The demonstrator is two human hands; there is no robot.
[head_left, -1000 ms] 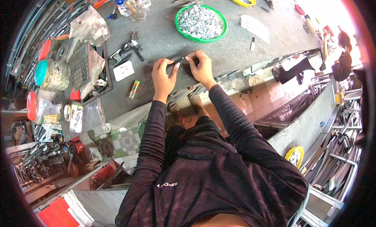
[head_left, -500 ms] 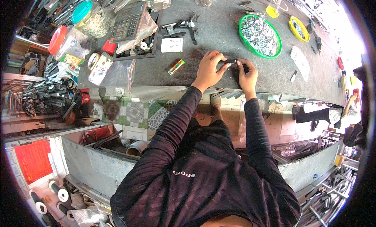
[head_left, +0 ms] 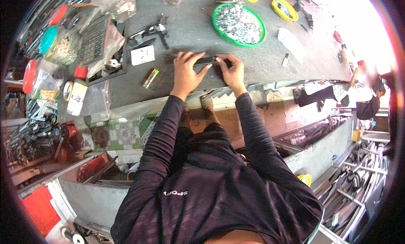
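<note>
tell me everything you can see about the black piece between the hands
The black piece is short, narrow and bar-like, with a dark surface; whether plastic or metal, I cannot tell. It runs left to right, its right end slightly higher in the picture, in front of the grey tabletop. The left hand pinches its left part; the right hand is at its right end, where finer details are too small to make out.
</note>
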